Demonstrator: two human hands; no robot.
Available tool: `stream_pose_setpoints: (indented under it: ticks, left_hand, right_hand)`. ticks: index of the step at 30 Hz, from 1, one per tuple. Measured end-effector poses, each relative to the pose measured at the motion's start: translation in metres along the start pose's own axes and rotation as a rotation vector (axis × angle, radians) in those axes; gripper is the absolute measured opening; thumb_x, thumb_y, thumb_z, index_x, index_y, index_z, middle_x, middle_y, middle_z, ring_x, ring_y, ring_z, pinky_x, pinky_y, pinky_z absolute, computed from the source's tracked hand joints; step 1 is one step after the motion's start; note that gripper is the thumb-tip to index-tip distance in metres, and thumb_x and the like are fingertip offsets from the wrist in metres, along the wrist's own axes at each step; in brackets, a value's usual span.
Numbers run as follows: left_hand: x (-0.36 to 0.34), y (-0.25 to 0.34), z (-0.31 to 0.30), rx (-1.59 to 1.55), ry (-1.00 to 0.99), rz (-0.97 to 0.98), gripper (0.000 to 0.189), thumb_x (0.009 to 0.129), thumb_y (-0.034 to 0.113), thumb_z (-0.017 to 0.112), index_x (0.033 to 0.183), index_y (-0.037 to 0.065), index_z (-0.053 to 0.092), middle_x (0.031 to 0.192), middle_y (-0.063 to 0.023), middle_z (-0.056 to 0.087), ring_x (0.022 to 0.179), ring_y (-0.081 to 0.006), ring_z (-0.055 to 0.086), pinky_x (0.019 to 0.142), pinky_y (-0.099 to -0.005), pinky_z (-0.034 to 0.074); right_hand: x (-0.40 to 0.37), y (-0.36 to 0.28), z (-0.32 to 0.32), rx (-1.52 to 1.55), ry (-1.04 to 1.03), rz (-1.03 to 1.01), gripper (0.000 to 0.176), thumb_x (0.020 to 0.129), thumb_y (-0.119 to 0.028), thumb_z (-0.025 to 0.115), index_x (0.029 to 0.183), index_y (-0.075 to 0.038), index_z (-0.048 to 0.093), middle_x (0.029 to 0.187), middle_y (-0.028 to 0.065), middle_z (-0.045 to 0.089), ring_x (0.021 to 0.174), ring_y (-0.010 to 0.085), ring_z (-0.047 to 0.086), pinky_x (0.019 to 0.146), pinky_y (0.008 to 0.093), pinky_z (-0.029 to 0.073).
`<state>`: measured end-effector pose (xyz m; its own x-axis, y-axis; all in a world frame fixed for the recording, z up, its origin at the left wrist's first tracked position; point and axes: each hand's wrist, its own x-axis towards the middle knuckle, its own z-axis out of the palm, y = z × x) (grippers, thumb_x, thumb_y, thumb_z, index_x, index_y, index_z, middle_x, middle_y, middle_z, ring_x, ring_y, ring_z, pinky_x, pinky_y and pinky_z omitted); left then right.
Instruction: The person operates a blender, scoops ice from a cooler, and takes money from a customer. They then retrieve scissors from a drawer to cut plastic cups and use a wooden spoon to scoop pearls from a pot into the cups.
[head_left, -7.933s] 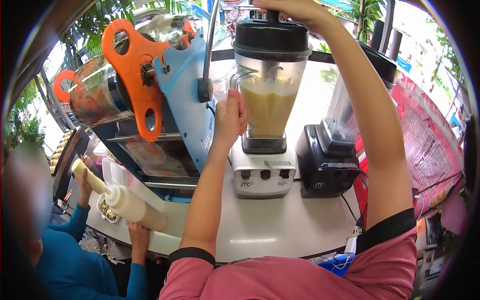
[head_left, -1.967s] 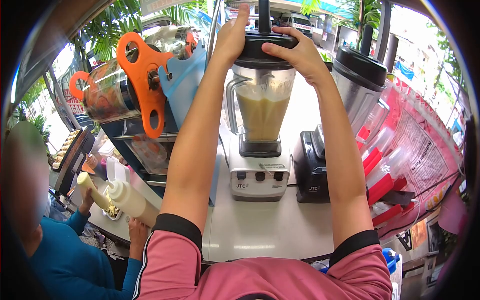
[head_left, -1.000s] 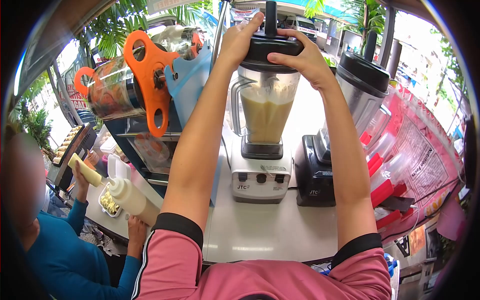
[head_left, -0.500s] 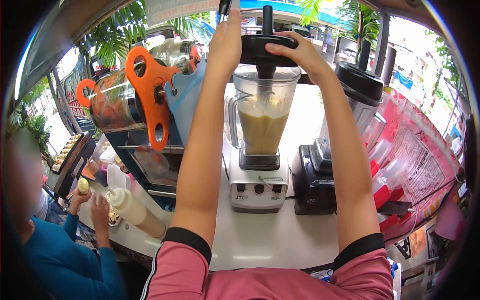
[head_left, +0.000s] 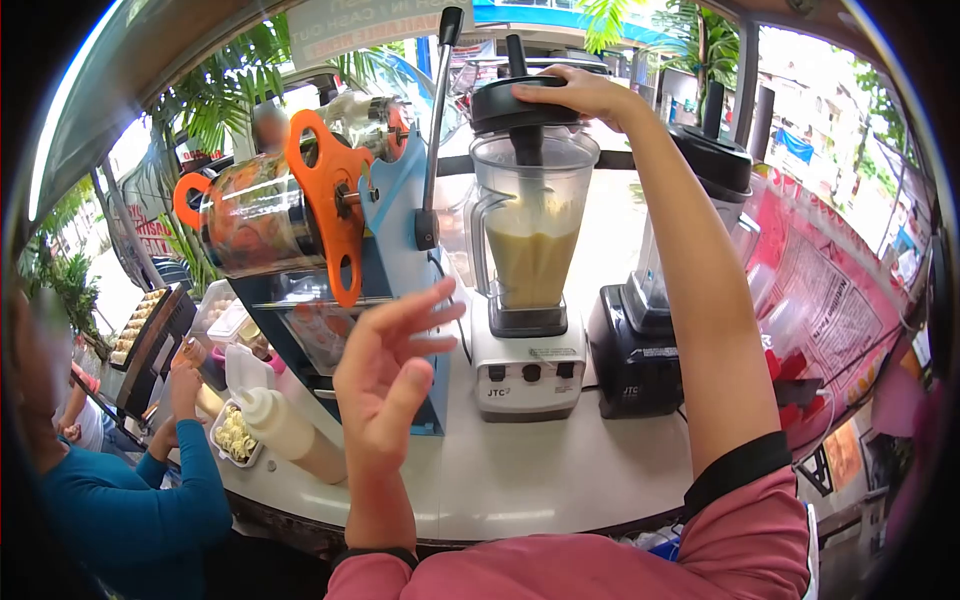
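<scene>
A clear blender jar [head_left: 540, 190] holds a pale yellowish mixture and sits on a white blender base [head_left: 527, 375]. Just above its rim is the black lid [head_left: 497, 106], slightly tilted, with a tamper [head_left: 516, 56] through it whose shaft reaches down into the jar. My right hand [head_left: 590, 95] grips the lid from its right side. Empty, with fingers spread, my left hand [head_left: 385, 375] hangs over the counter, left of the blender base.
A second blender [head_left: 640, 355] with a black base stands on the right. Left is a blue machine with an orange-handled drum [head_left: 260, 215] and upright lever [head_left: 437, 130]. A squeeze bottle [head_left: 290, 435] and food box [head_left: 235, 432] are near a co-worker in a blue sleeve [head_left: 200, 480].
My left hand has come down from near the lever's top to above the counter, its fingers spread. My right hand keeps the lid, tipped a little. The co-worker's hands have shifted.
</scene>
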<state>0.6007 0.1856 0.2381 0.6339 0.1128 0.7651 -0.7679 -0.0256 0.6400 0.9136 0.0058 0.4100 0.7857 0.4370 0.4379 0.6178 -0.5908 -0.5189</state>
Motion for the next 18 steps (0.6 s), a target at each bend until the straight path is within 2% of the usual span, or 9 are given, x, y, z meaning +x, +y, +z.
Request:
stream_pose_setpoints:
  ticks: [3, 6, 7, 8, 10, 12, 13, 16, 18]
  left_hand:
    - [-0.019, 0.003, -0.007, 0.001, -0.054, -0.095, 0.042, 0.088, 0.012, 0.055, 0.126, -0.006, 0.048, 0.129, -0.0224, 0.055, 0.114, -0.0301, 0.059, 0.091, -0.0358, 0.048]
    - [-0.028, 0.004, -0.011, -0.035, -0.106, -0.152, 0.039, 0.088, 0.009, 0.054, 0.124, -0.006, 0.050, 0.127, -0.0218, 0.056, 0.113, -0.0295, 0.059, 0.090, -0.0357, 0.048]
    - [-0.031, 0.004, -0.011, -0.050, -0.122, -0.172, 0.038, 0.088, 0.009, 0.054, 0.123, -0.006, 0.050, 0.127, -0.0217, 0.056, 0.114, -0.0293, 0.059, 0.091, -0.0357, 0.048]
    - [-0.033, 0.002, -0.010, -0.067, -0.140, -0.193, 0.038, 0.088, 0.009, 0.054, 0.123, -0.006, 0.051, 0.127, -0.0215, 0.056, 0.114, -0.0290, 0.059, 0.091, -0.0357, 0.048]
    - [-0.040, -0.005, -0.007, -0.124, -0.188, -0.255, 0.031, 0.091, 0.008, 0.052, 0.118, -0.005, 0.055, 0.116, -0.0200, 0.063, 0.100, -0.0240, 0.064, 0.081, -0.0316, 0.051]
    - [-0.053, -0.019, -0.006, -0.209, -0.292, -0.381, 0.027, 0.092, 0.008, 0.050, 0.116, -0.005, 0.057, 0.108, -0.0183, 0.066, 0.090, -0.0207, 0.066, 0.073, -0.0283, 0.052]
    - [-0.058, -0.025, 0.005, -0.214, -0.281, -0.428, 0.022, 0.095, 0.008, 0.049, 0.108, -0.004, 0.062, 0.088, -0.0136, 0.071, 0.070, -0.0142, 0.066, 0.057, -0.0228, 0.049]
    - [-0.073, -0.034, 0.028, -0.160, -0.530, -0.683, 0.022, 0.097, 0.011, 0.049, 0.101, -0.002, 0.066, 0.076, -0.0104, 0.070, 0.058, -0.0102, 0.063, 0.049, -0.0202, 0.045]
    - [-0.091, -0.034, 0.055, -0.160, -0.673, -0.671, 0.022, 0.097, 0.013, 0.050, 0.096, -0.001, 0.068, 0.067, -0.0089, 0.068, 0.049, -0.0082, 0.059, 0.044, -0.0198, 0.042]
  right_hand:
    - [-0.007, -0.009, 0.006, -0.047, -0.027, 0.033, 0.110, 0.058, -0.082, 0.063, 0.144, -0.017, 0.038, 0.138, 0.0181, 0.045, 0.128, 0.0351, 0.043, 0.097, 0.0577, 0.037]
    - [-0.004, 0.001, 0.013, -0.016, 0.025, -0.026, 0.115, 0.062, -0.081, 0.062, 0.145, -0.007, 0.033, 0.143, 0.0222, 0.037, 0.133, 0.0341, 0.037, 0.106, 0.0466, 0.032]
    - [0.003, 0.011, 0.021, 0.029, 0.165, -0.031, 0.113, 0.066, -0.080, 0.060, 0.144, -0.003, 0.032, 0.142, 0.0245, 0.038, 0.133, 0.0341, 0.037, 0.109, 0.0396, 0.028]
    - [-0.019, -0.001, 0.019, 0.053, 0.242, -0.020, 0.103, 0.073, -0.077, 0.056, 0.142, -0.003, 0.036, 0.140, 0.0226, 0.041, 0.131, 0.0335, 0.040, 0.109, 0.0389, 0.029]
    - [-0.080, -0.020, 0.021, 0.158, 0.420, -0.104, 0.080, 0.085, -0.061, 0.057, 0.136, -0.002, 0.043, 0.136, 0.0199, 0.047, 0.128, 0.0312, 0.044, 0.106, 0.0381, 0.033]
    - [-0.152, -0.012, 0.035, 0.146, 0.634, -0.364, 0.048, 0.089, -0.040, 0.061, 0.120, -0.004, 0.056, 0.115, 0.0208, 0.059, 0.111, 0.0330, 0.055, 0.093, 0.0412, 0.043]
    - [-0.199, -0.013, 0.050, 0.201, 0.685, -0.327, 0.038, 0.089, -0.030, 0.062, 0.115, -0.002, 0.058, 0.113, 0.0183, 0.060, 0.108, 0.0289, 0.057, 0.090, 0.0390, 0.045]
    - [-0.341, 0.008, 0.094, 0.313, 0.651, -0.142, 0.021, 0.090, -0.013, 0.061, 0.107, 0.000, 0.060, 0.106, 0.0125, 0.063, 0.096, 0.0171, 0.061, 0.079, 0.0298, 0.049]
    - [-0.430, 0.022, 0.113, 0.393, 0.639, 0.116, 0.016, 0.093, -0.012, 0.058, 0.103, 0.001, 0.061, 0.100, 0.0095, 0.065, 0.085, 0.0129, 0.063, 0.075, 0.0261, 0.049]
